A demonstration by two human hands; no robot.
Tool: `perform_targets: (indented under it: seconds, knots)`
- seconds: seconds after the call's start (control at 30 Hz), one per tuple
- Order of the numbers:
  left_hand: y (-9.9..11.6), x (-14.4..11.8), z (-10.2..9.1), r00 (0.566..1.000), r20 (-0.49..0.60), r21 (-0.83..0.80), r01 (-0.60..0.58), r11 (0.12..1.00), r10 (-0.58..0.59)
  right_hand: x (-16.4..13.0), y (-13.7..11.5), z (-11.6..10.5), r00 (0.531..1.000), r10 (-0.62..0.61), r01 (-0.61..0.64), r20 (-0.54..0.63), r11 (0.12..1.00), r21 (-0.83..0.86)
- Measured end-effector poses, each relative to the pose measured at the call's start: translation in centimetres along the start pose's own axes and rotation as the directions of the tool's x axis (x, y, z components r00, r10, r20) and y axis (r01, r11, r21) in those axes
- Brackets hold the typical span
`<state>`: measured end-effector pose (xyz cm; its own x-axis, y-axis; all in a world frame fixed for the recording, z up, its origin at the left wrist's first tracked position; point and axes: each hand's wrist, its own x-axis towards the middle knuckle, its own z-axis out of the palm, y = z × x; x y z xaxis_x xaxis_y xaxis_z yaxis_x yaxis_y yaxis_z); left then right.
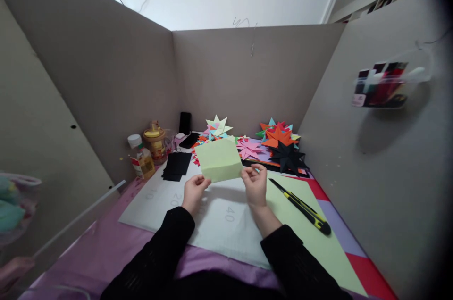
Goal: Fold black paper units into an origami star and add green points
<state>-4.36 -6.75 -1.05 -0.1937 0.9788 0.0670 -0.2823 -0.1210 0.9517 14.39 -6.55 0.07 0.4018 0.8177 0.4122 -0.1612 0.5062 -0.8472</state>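
Both my hands hold up a folded pale green paper (219, 159) above a white mat (219, 224) with printed numbers. My left hand (194, 192) pinches the paper's lower left corner. At the lower right corner, my right hand (255, 184) grips the edge. The paper is lifted off the mat and tilted toward me. Both arms wear black sleeves.
A yellow and black utility knife (305, 207) lies on a large green sheet (318, 238) at right. Black paper squares (177, 166), a glue bottle (142, 157) and a jar (155, 142) stand at left. Folded paper stars (279, 140) sit at the back. Grey partition walls enclose the desk.
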Motion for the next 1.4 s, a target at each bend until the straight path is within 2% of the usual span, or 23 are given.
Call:
perform_targets:
  seconds: [0.07, 0.13, 0.2, 0.33, 0.47, 0.67, 0.77, 0.87, 1.03, 1.13, 1.23, 1.33, 1.4]
  knots:
    - [0.2, -0.3, 0.8, 0.999, -0.017, -0.017, -0.035, 0.999, 0.035, -0.2, 0.2, 0.4, 0.992, 0.052, -0.055, 0.114, 0.998, 0.027]
    - [0.1, -0.7, 2.0, 0.998, -0.034, -0.045, -0.062, 0.997, 0.060, -0.5, 0.6, 0.9, 0.962, 0.131, -0.137, 0.239, 0.990, 0.009]
    - [-0.2, -1.2, 3.4, 0.996, -0.046, -0.077, -0.077, 0.994, 0.073, -0.9, 0.9, 1.4, 0.931, 0.201, -0.197, 0.305, 0.979, -0.044]
    - [-0.8, -2.3, 5.6, 0.994, -0.077, -0.102, -0.086, 0.991, 0.078, -1.6, 1.1, 2.1, 0.917, 0.266, -0.250, 0.296, 0.964, -0.091]
    - [-0.7, -2.8, 5.8, 0.990, -0.111, -0.062, -0.100, 0.993, 0.092, -1.7, 1.2, 2.3, 0.928, 0.287, -0.286, 0.236, 0.957, -0.040]
    - [-0.2, -2.6, 3.7, 0.990, -0.113, 0.046, -0.081, 0.996, 0.086, 1.2, 1.6, 0.2, 0.955, 0.292, -0.295, 0.043, 0.951, 0.094]
    - [-0.1, -2.2, 2.4, 0.996, -0.069, 0.080, -0.047, 0.996, 0.053, 2.8, 1.4, -1.3, 0.949, 0.315, -0.314, 0.010, 0.943, 0.110]
    - [0.0, -1.7, 0.9, 1.000, -0.027, 0.114, 0.000, 0.994, 0.003, 2.9, 1.2, -1.6, 0.927, 0.368, -0.373, 0.065, 0.925, 0.079]
    - [0.3, -1.4, -1.5, 0.992, 0.066, 0.256, 0.090, 0.962, -0.111, 0.9, 1.4, -0.6, 0.820, 0.508, -0.504, 0.265, 0.859, -0.090]
    - [0.9, -0.9, -3.0, 0.987, 0.083, 0.391, 0.094, 0.915, -0.137, 0.1, 2.1, -0.6, 0.781, 0.549, -0.501, 0.297, 0.835, -0.227]
    - [2.2, 1.3, -5.2, 0.996, 0.027, 0.533, 0.053, 0.844, -0.079, 0.3, 2.9, -1.2, 0.810, 0.541, -0.444, 0.228, 0.819, -0.365]
    - [4.0, 5.0, -7.2, 0.996, -0.067, 0.643, -0.003, 0.766, 0.059, 0.8, 3.4, -1.8, 0.859, 0.492, -0.376, 0.142, 0.795, -0.476]
    - [4.8, 7.7, -7.9, 0.988, -0.112, 0.696, -0.001, 0.718, 0.109, 1.0, 3.5, -2.0, 0.879, 0.462, -0.339, 0.116, 0.778, -0.529]
